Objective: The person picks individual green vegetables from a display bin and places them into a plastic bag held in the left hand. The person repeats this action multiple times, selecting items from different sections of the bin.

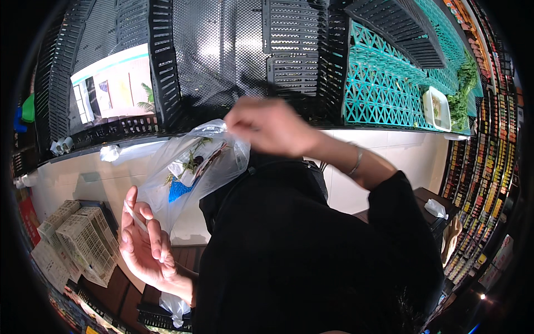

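Note:
A clear plastic bag (208, 160) stretches between my hands in front of the display counter. Inside it lie wilted green stems, white scraps and something blue. My left hand (146, 246) is palm up at the lower left, with a twisted strip of the bag looped over its bent fingers. My right hand (271, 127), blurred and with a thin bracelet at the wrist, closes on the bag's upper edge by the counter front. What its fingertips hold beyond the bag cannot be made out.
Black slatted crates (292, 31) and a black perforated mat (208, 50) fill the counter. At right are turquoise lattice trays (384, 83), a white dish (436, 109) and leafy greens (465, 79). Cream crates (85, 238) stand lower left. Packed shelves (484, 183) curve along the right.

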Available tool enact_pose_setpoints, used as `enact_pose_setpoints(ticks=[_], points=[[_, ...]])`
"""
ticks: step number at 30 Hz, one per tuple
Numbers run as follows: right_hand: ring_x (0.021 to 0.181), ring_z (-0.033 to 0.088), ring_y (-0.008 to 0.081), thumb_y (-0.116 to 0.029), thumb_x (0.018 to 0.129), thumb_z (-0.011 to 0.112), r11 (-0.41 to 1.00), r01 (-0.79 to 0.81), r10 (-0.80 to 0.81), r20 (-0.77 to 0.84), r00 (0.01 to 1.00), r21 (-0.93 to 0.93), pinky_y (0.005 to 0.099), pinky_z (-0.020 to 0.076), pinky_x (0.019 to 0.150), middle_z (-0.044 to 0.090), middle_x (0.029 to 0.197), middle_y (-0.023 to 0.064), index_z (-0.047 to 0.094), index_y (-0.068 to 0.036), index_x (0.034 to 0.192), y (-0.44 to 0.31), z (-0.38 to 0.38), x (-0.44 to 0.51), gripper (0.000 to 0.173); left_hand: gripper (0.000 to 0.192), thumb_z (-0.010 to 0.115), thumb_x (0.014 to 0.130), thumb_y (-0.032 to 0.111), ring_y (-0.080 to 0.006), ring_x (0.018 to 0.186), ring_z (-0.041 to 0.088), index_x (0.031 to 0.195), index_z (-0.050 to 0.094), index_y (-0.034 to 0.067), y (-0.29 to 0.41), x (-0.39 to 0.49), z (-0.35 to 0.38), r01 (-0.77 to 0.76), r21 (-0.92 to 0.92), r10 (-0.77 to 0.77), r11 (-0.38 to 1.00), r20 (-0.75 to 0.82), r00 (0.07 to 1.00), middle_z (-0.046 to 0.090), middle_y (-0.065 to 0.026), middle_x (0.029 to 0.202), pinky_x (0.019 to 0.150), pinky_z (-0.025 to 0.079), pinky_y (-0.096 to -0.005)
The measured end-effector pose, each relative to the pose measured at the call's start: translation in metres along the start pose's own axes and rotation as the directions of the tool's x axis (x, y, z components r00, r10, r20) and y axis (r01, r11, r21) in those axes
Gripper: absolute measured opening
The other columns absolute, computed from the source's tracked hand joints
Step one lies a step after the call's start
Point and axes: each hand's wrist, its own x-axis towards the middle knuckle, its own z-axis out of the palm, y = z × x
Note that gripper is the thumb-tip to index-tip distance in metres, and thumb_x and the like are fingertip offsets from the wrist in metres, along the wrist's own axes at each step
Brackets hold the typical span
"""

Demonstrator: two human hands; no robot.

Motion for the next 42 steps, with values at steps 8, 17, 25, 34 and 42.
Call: enact_pose_setpoints(ticks=[8,17,25,34,42], points=[[0.07,0.06,0.0255,-0.013,0.08,0.06,0.967,0.158,-0.15,0.052,0.987,-0.202,0.0373,0.0505,0.057,0.055,0.081,0.0102,0.055,-0.005,0.085,-0.038,0.094,0.021,0.01,0.063,0.048,0.094,0.014,-0.0102,0.043,0.04,0.139,0.015,-0.015,0.001,0.002,0.0,-0.01,0.006,0.01,1.0,-0.029,1.0,0.047,-0.0244,0.107,0.027,0.037,-0.0187],[0.084,0.061,0.0204,-0.011,0.077,0.06,-0.126,-0.243,0.445,-0.274,0.853,-0.962,0.0326,0.0481,0.07,0.063,0.09,0.0054,0.069,-0.01,0.082,0.105,-0.073,-0.03,0.01,0.064,0.047,0.095,0.013,-0.0108,0.046,0.039,0.141,0.013,-0.016,0.007,0.008,-0.011,0.023,-0.039,-0.022,0.999,0.026,0.999,0.047,-0.0241,0.11,0.031,0.037,-0.0192],[0.096,0.063,0.0196,-0.017,0.082,0.06,-0.185,-0.093,0.667,-0.195,0.719,-0.978,0.0312,0.0458,0.076,0.068,0.097,0.0043,0.074,-0.016,0.087,0.136,-0.081,-0.041,0.016,0.065,0.049,0.094,0.015,-0.0096,0.044,0.041,0.14,0.015,-0.014,0.012,0.01,-0.015,0.022,-0.029,-0.022,0.999,0.019,1.0,0.048,-0.0239,0.109,0.027,0.036,-0.0174],[0.082,0.062,0.0318,-0.005,0.071,0.063,0.921,0.062,-0.077,-0.024,0.997,-0.384,0.0431,0.0512,0.068,0.061,0.084,0.0123,0.06,-0.005,0.081,-0.006,-0.01,0.0,0.011,0.064,0.05,0.093,0.015,-0.0095,0.044,0.04,0.14,0.016,-0.014,0.004,0.01,-0.002,0.021,-0.033,-0.02,0.999,0.023,1.0,0.047,-0.0228,0.107,0.028,0.036,-0.0165],[0.076,0.066,0.0238,-0.014,0.071,0.061,0.888,0.221,-0.176,0.145,0.974,-0.403,0.0377,0.0534,0.066,0.063,0.081,0.0078,0.063,-0.007,0.07,-0.038,0.077,0.036,0.007,0.062,0.049,0.094,0.016,-0.009,0.044,0.038,0.139,0.022,-0.016,-0.001,0.008,0.011,0.012,0.052,-0.013,0.999,0.019,1.0,0.047,-0.0225,0.107,0.031,0.036,-0.0169]])
